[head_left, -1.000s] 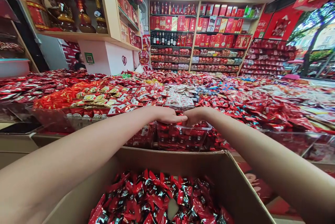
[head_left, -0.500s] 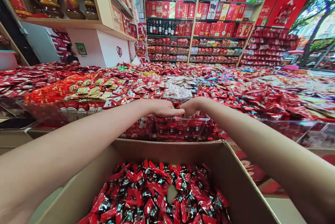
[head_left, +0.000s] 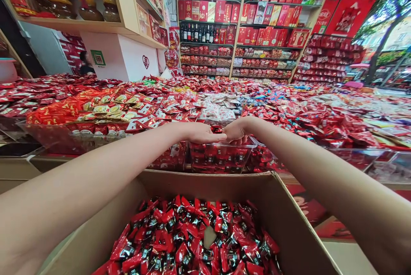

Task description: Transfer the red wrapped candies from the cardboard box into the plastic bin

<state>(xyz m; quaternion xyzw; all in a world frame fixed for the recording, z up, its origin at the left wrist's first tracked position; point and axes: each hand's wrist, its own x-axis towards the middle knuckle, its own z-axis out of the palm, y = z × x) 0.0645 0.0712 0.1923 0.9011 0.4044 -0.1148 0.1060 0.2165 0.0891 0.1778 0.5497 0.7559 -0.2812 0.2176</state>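
Observation:
My left hand [head_left: 203,133] lies flat over a clear plastic bin [head_left: 192,155], its thumb stretched to the right and its other fingers partly hidden. Close beside it, my right hand [head_left: 236,130] is bent down at the wrist, with fingers curled inward at the bin's top. Whatever those fingers hold is hidden. Red-and-black wrapped candies [head_left: 221,155] show through the bin's front wall. Below my arms stands an open cardboard box [head_left: 205,180], and many matching wrapped candies [head_left: 186,232] cover most of its bottom.
Heaps of red packets [head_left: 173,106] and white packets [head_left: 218,106] surround the bin on a wide counter. A black phone-like slab [head_left: 19,150] lies at left. Behind are shelves of bottles and boxes [head_left: 208,11]. A wooden cabinet [head_left: 128,22] juts out at upper left.
My right hand has lifted slightly, and its fingers are more curled at the bin's top. My left hand stays nearly in place. The view has shifted very slightly.

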